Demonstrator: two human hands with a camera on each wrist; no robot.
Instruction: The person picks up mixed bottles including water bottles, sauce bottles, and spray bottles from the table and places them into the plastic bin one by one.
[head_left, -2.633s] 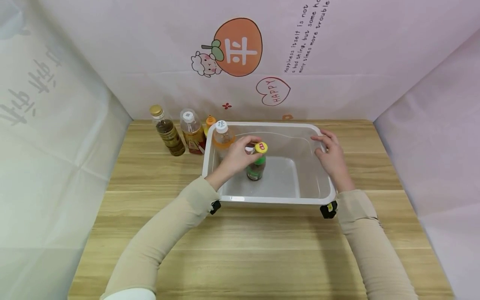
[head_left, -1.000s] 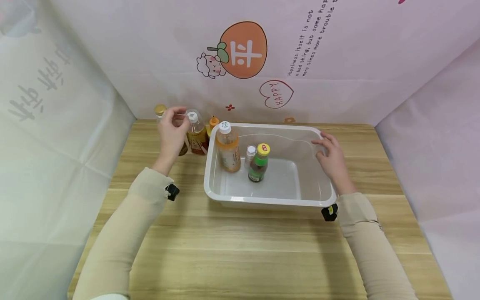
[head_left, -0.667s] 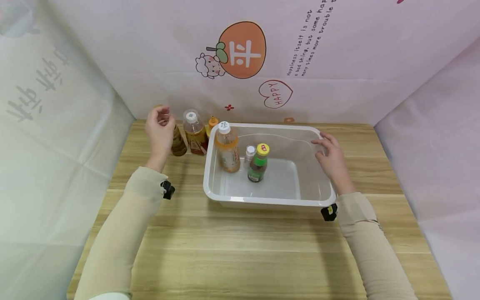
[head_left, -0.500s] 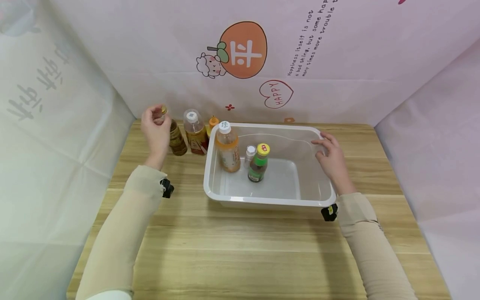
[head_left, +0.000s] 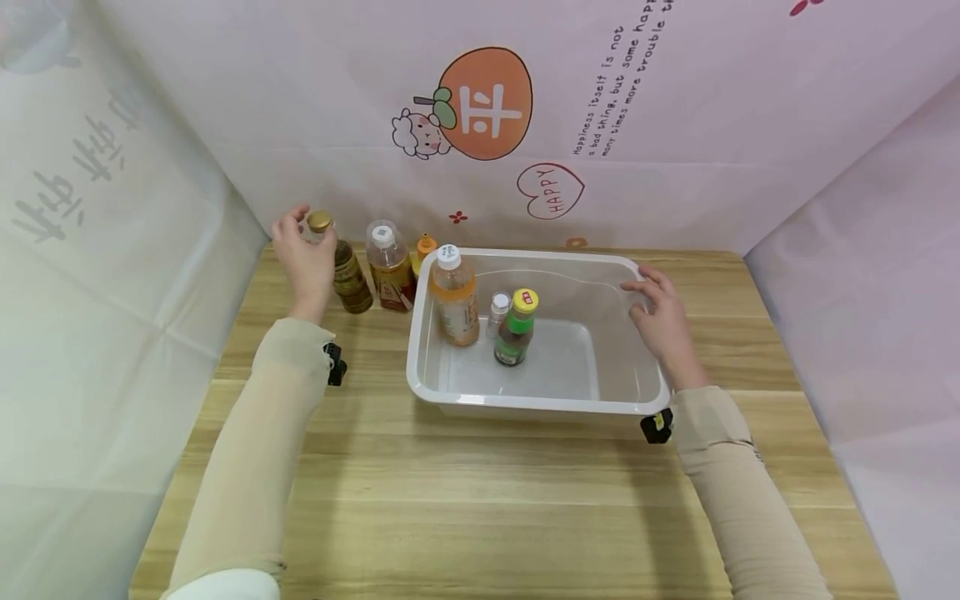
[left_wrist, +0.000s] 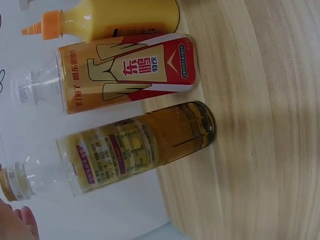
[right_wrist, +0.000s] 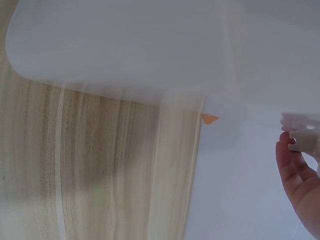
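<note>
White printed sheeting [head_left: 645, 100] walls in a wood-grain table [head_left: 480, 500], and at its ten o'clock side stands one gold-capped bottle [head_left: 351, 279], half full of amber liquid, upright with its long axis vertical. Its neck and gold cap [head_left: 319, 221] lie between the person's left thumb and fingers, while in the head view the body runs down from the cap toward five o'clock. The left hand [head_left: 306, 265] is by far the nearer; its thumb and fingers are apart on either side of the cap, though contact cannot be told. One pale plastic tub [head_left: 525, 406] lies between three and four o'clock from that hand; at its right rim is the right hand [head_left: 663, 325], thumb and index tips apart, any pinch on the rim impossible to tell. Counted, six bottles are visible: three outside the tub, namely the gold-capped one, one red-and-gold-labelled drink bottle [head_left: 392, 279] at its three o'clock, and one yellow squeeze bottle [left_wrist: 125, 17] beyond; three inside, namely one orange-banded white-capped bottle [head_left: 457, 310], one small clear white-capped bottle [head_left: 498, 310] and one green-labelled yellow-capped bottle [head_left: 513, 340].
</note>
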